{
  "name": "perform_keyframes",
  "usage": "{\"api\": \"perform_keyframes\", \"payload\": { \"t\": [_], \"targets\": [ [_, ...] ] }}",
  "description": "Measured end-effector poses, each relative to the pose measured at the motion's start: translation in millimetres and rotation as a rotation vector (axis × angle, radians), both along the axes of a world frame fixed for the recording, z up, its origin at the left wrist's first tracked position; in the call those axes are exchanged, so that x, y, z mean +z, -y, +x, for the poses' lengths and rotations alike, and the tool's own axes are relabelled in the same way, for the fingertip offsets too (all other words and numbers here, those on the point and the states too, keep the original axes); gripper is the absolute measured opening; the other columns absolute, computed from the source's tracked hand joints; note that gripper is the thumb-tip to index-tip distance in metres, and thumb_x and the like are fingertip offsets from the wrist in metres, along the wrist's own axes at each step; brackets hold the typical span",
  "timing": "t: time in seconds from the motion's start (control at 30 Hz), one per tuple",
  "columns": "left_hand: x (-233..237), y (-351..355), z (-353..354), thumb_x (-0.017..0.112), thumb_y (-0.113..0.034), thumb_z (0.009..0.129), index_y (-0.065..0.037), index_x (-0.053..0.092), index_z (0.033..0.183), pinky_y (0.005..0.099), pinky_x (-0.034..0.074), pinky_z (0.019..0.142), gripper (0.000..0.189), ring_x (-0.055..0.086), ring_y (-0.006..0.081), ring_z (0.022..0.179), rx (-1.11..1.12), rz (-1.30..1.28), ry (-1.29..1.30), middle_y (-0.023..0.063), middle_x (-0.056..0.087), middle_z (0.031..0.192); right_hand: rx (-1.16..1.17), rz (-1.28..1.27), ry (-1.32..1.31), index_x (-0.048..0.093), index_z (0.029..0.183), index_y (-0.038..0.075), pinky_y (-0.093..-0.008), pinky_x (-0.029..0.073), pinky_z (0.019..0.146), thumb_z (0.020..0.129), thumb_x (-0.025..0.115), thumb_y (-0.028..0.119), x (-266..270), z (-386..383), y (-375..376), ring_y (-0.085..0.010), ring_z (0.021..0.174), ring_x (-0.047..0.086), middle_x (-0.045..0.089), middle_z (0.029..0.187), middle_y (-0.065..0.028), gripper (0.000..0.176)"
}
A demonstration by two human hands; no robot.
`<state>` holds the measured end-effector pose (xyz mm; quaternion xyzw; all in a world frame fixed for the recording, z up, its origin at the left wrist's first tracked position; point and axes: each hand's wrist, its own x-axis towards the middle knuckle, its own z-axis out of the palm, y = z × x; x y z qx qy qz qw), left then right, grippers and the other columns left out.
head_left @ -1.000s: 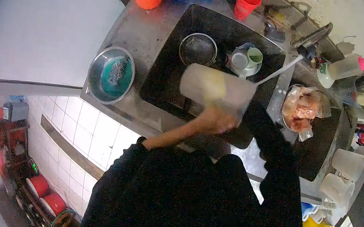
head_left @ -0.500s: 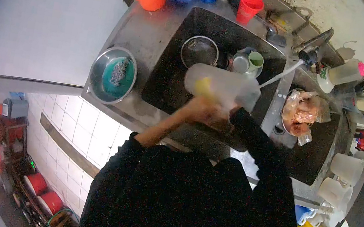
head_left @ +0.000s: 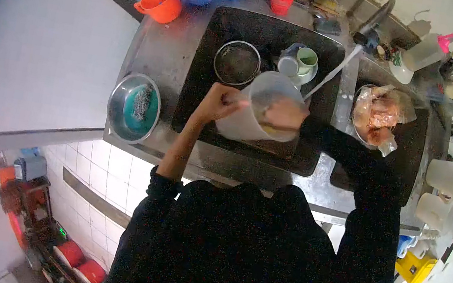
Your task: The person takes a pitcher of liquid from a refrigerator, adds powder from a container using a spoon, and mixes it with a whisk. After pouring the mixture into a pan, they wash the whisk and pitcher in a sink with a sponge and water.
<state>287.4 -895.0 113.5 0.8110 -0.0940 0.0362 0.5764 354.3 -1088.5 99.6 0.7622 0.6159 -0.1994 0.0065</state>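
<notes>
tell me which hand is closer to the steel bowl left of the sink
Left. The left hand grips the plastic jug on the side facing the steel bowl; the right hand is at the jug's far side, farther away.

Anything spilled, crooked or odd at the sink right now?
Nothing stands out. The tap's stream meets the pitcher, which the left hand holds over the sink while the right hand is at its mouth.

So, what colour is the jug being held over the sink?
The jug is translucent whitish plastic; the head view, the only one, shows it.
</notes>
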Motion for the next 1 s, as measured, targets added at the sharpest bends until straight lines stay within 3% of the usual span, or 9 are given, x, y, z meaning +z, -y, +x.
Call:
{"api": "perform_keyframes", "payload": {
  "t": [0.1,0.2,0.33,0.47,0.6,0.7,0.77,0.9,1.0],
  "targets": [
    [6.1,0.6,-3.2,0.062,-0.023,0.067,0.001,0.050,0.055,0.0222,0.025,0.036,0.029,0.028,0.0046,0.043,0.132,0.001,-0.155,-0.0017,0.032,0.043,-0.396,0.186,-0.120,0.056,0.086,0.005,-0.0358,0.043,0.053,0.078,0.037,0.033,33.9,10.0,24.4,-0.0267,0.057,0.054,0.057,0.067,-0.0110,0.035],
    [-9.1,6.5,2.4,0.061,-0.024,0.067,0.000,0.048,0.052,0.0233,0.024,0.035,0.031,0.027,0.0045,0.042,0.337,-0.145,0.001,-0.0015,0.031,0.043,-1.420,1.138,-0.722,0.055,0.085,0.005,-0.0310,0.042,0.063,0.075,0.044,0.014,21.6,5.0,41.3,-0.0257,0.066,0.054,0.055,0.072,-0.0105,0.018],
    [6.6,39.2,-5.5,0.059,-0.026,0.068,0.000,0.047,0.051,0.0277,0.025,0.032,0.034,0.028,0.0094,0.034,0.181,0.200,0.056,0.0058,0.032,0.036,-0.837,1.013,-0.036,0.055,0.087,0.008,-0.0346,0.032,0.080,0.070,0.051,0.018,1.5,-1.3,20.2,-0.0230,0.094,0.044,0.050,0.095,-0.0084,0.020],
    [44.7,39.0,-9.0,0.059,-0.028,0.068,0.002,0.050,0.054,0.0277,0.028,0.034,0.034,0.031,0.0116,0.034,-0.033,0.341,0.061,0.0092,0.034,0.037,-0.094,0.639,0.030,0.057,0.086,0.011,-0.0344,0.033,0.079,0.068,0.053,0.025,-4.7,38.2,37.4,-0.0219,0.094,0.044,0.051,0.094,-0.0051,0.023],
    [54.6,30.1,-0.7,0.059,-0.026,0.068,0.002,0.050,0.056,0.0267,0.028,0.035,0.032,0.032,0.0093,0.035,-0.179,0.305,0.019,0.0081,0.037,0.040,0.135,0.516,0.041,0.057,0.083,0.009,-0.0352,0.034,0.076,0.069,0.052,0.031,14.3,42.2,31.3,-0.0208,0.096,0.042,0.052,0.093,-0.0070,0.025],
    [37.7,23.4,7.7,0.059,-0.025,0.069,0.001,0.051,0.057,0.0254,0.026,0.033,0.030,0.032,0.0073,0.035,0.034,0.085,0.047,0.0035,0.039,0.041,-0.072,0.465,0.176,0.057,0.076,0.007,-0.0316,0.039,0.065,0.073,0.051,0.031,14.4,45.2,30.7,-0.0168,0.079,0.049,0.054,0.079,-0.0055,0.026],
    [32.4,21.8,9.0,0.059,-0.024,0.069,0.001,0.051,0.056,0.0243,0.024,0.032,0.029,0.031,0.0061,0.035,0.253,-0.087,0.060,0.0003,0.039,0.041,-0.972,0.944,-0.747,0.056,0.071,0.004,-0.0254,0.038,0.052,0.076,0.047,0.033,14.0,37.6,35.2,-0.0121,0.057,0.048,0.051,0.063,-0.0011,0.031],
    [25.9,34.8,7.7,0.056,-0.026,0.073,-0.006,0.047,0.053,0.0194,0.020,0.032,0.030,0.028,0.0020,0.034,0.402,-0.487,-0.306,-0.0043,0.036,0.041,-1.751,1.886,-1.088,0.049,0.079,0.003,-0.0247,0.039,0.053,0.083,0.035,0.029,2.3,11.1,22.3,-0.0145,0.060,0.050,0.050,0.064,-0.0059,0.029],
    [23.0,45.5,8.4,0.052,-0.024,0.075,-0.007,0.043,0.053,0.0206,0.021,0.031,0.030,0.029,0.0027,0.035,0.279,-0.823,-0.329,-0.0058,0.035,0.042,-1.526,1.188,0.115,0.044,0.097,-0.003,-0.0304,0.036,0.071,0.083,0.032,0.031,-35.1,-36.8,-6.8,-0.0242,0.084,0.047,0.049,0.090,-0.0143,0.038]
  ]
}}
